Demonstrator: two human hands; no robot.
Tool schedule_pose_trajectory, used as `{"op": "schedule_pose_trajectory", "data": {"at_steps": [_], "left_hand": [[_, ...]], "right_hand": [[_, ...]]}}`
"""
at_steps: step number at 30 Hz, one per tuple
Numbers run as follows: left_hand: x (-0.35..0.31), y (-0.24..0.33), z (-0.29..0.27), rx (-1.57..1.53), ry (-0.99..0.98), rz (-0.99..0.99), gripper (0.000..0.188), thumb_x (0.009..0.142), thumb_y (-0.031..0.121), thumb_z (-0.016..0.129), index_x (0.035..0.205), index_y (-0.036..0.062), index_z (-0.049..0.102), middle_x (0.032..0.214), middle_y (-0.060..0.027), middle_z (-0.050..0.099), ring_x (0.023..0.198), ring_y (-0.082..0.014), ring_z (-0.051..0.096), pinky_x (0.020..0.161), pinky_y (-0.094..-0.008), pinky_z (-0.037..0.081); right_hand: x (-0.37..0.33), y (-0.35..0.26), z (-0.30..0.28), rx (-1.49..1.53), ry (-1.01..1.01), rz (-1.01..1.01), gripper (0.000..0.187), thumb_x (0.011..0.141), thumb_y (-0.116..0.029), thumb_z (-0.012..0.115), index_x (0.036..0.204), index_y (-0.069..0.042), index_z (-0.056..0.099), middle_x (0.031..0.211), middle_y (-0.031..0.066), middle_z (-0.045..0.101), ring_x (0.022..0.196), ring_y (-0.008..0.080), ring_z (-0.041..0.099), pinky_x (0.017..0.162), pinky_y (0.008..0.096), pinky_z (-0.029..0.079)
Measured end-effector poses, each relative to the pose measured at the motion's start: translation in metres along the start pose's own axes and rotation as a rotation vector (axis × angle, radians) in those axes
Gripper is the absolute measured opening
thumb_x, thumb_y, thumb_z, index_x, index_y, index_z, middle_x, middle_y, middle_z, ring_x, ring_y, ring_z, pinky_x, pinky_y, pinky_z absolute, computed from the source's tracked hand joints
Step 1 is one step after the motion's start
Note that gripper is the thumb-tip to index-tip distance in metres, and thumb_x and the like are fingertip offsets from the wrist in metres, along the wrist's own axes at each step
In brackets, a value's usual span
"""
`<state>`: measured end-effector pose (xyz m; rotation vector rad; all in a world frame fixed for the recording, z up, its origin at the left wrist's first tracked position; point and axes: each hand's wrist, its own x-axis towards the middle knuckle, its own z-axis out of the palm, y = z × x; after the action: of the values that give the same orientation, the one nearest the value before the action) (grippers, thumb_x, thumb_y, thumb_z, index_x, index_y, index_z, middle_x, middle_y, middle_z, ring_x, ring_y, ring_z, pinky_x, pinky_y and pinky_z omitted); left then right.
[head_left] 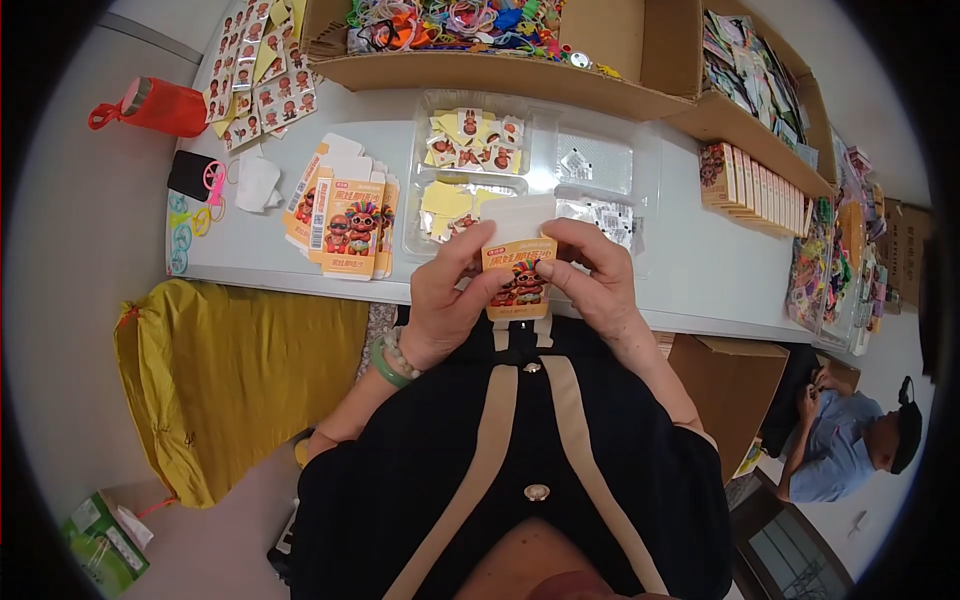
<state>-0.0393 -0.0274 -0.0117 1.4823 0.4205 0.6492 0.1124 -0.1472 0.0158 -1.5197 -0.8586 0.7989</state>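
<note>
You are gripping the small orange carton [517, 282] between both hands, left hand [447, 300] and right hand [592, 280] pinching its sides. It is hovering at the tabletop [690, 270] edge.

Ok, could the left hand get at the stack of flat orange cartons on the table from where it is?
Probably yes, once it lets go. The left hand now grips the small orange carton together with the right hand. The stack of flat cartons lies uncovered just to its left, nothing between.
</note>
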Motion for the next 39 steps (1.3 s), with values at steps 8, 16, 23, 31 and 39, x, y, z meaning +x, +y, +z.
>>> {"op": "schedule_pose_trajectory", "data": {"at_steps": [8, 16, 23, 31, 39], "left_hand": [[0.018, 0.022, -0.015, -0.11, -0.378, -0.308, 0.014, 0.089, 0.001, 0.056, 0.102, 0.0001, 0.052, 0.093, -0.0016, 0.053, 0.083, -0.0062, 0.05, 0.073, -0.0197, 0.043], [0.023, 0.012, -0.015, -0.018, -0.362, -0.188, 0.007, 0.089, 0.007, 0.055, 0.09, 0.0007, 0.053, 0.089, -0.0037, 0.052, 0.081, -0.0113, 0.049, 0.074, -0.0251, 0.04], [0.008, -0.005, -0.01, -0.46, -0.151, -0.22, 0.042, 0.083, -0.006, 0.06, 0.119, 0.0034, 0.042, 0.105, -0.011, 0.058, 0.088, -0.0107, 0.056, 0.075, -0.0221, 0.046], [0.011, 0.017, -0.01, -0.317, -0.258, -0.255, 0.06, 0.082, -0.008, 0.06, 0.133, 0.0037, 0.031, 0.109, -0.0136, 0.058, 0.091, -0.0124, 0.058, 0.076, -0.0227, 0.048], [0.011, 0.017, -0.011, -0.246, -0.253, -0.345, 0.054, 0.083, -0.007, 0.06, 0.131, 0.0018, 0.036, 0.105, -0.0109, 0.06, 0.09, -0.0106, 0.058, 0.076, -0.0222, 0.048]], "right_hand": [[0.005, 0.006, -0.025, 0.01, -0.328, 0.227, 0.025, 0.072, 0.003, 0.069, 0.095, 0.0, 0.061, 0.092, 0.0039, 0.058, 0.086, 0.0115, 0.057, 0.077, 0.0245, 0.046], [0.011, -0.01, -0.011, 0.017, -0.182, 0.205, 0.03, 0.074, 0.003, 0.066, 0.103, -0.002, 0.062, 0.1, 0.0075, 0.062, 0.093, 0.0175, 0.059, 0.081, 0.0296, 0.047], [0.013, -0.017, -0.012, -0.386, -0.251, -0.235, 0.02, 0.079, -0.004, 0.064, 0.099, 0.0, 0.062, 0.098, 0.0125, 0.063, 0.089, 0.0236, 0.06, 0.077, 0.0311, 0.047], [0.02, -0.031, -0.002, -0.088, -0.236, 0.186, 0.011, 0.079, -0.005, 0.064, 0.089, -0.001, 0.064, 0.079, 0.0046, 0.06, 0.073, 0.0123, 0.055, 0.068, 0.0246, 0.044], [0.014, -0.03, 0.004, -0.312, -0.136, 0.051, 0.013, 0.082, 0.002, 0.055, 0.093, 0.003, 0.063, 0.082, 0.0089, 0.061, 0.074, 0.0165, 0.058, 0.068, 0.0256, 0.044]]}}
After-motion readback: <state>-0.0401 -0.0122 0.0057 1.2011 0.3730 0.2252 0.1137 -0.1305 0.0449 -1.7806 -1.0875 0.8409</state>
